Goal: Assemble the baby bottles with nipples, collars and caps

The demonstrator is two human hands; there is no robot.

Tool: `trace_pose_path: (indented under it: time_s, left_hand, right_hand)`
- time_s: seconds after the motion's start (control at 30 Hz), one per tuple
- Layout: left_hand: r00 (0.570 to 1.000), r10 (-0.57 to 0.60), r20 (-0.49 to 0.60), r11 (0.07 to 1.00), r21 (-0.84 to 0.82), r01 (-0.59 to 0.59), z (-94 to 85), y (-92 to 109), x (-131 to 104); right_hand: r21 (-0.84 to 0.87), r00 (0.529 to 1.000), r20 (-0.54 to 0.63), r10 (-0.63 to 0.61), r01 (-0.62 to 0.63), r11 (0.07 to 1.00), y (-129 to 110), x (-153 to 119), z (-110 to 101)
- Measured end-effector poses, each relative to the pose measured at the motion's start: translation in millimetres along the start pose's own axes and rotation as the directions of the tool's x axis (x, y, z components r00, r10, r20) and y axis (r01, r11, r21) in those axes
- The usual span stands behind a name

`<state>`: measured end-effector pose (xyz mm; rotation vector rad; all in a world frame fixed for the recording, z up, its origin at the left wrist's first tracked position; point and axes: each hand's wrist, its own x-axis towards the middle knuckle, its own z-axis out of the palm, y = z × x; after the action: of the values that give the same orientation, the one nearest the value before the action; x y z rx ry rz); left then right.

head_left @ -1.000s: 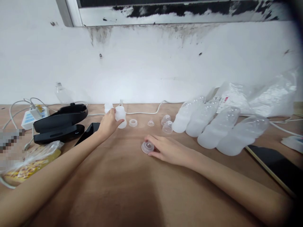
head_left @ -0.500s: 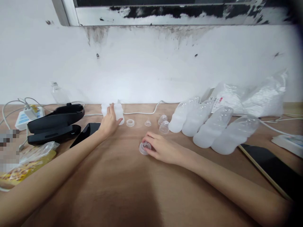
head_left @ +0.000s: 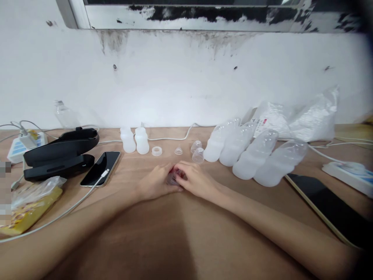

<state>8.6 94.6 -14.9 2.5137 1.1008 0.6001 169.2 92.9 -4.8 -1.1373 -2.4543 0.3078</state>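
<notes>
Both hands meet at the middle of the table around a small clear bottle nipple in a ring (head_left: 172,179), mostly covered by fingers. My left hand (head_left: 159,181) closes on it from the left. From the right, my right hand (head_left: 192,178) pinches it, thumb and fingers curled over the top. Just beyond lie a loose collar ring (head_left: 156,151), a loose nipple (head_left: 178,151) and two clear dome caps (head_left: 198,154). Two frosted baby bottles (head_left: 142,140) without tops stand upright at the back. Several capped bottles (head_left: 247,161) form a slanting row to the right.
At left are a phone (head_left: 100,167) with a white cable, a black hinged case (head_left: 61,149), a snack bag (head_left: 32,206) and a power strip (head_left: 17,149). A plastic bag (head_left: 311,120) leans on the wall at back right. Another phone or tablet (head_left: 326,206) lies right.
My left hand has left the frosted bottle at the back and come to the nipple and ring beside my right hand. The view has turned slightly right.
</notes>
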Motion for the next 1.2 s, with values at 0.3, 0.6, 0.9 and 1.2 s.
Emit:
trace_pose_path:
  time_s: [0.3, 0.6, 0.9, 1.2]
  left_hand:
    - [0.997, 0.007, -0.073, 0.999, 0.049, -0.003, -32.1, -16, 42]
    - [0.991, -0.033, -0.130, 0.956, 0.287, 0.069, -9.6, -57, 70]
    - [0.989, -0.061, -0.134, 0.920, 0.376, 0.108, -3.2, -61, 77]
    - [0.987, -0.116, -0.108, 0.946, 0.290, 0.143, 7.5, -60, 105]
  right_hand:
    - [0.170, 0.885, -0.435, 0.167, -0.102, 0.980, 19, 21, -45]
    - [-0.601, 0.987, -0.044, 0.154, -0.150, 0.785, 41, 60, -56]
    - [-0.716, 0.958, 0.152, 0.244, -0.064, 0.695, 58, 75, -29]
    - [-0.722, 0.937, 0.180, 0.300, -0.081, 0.687, 69, 77, -18]
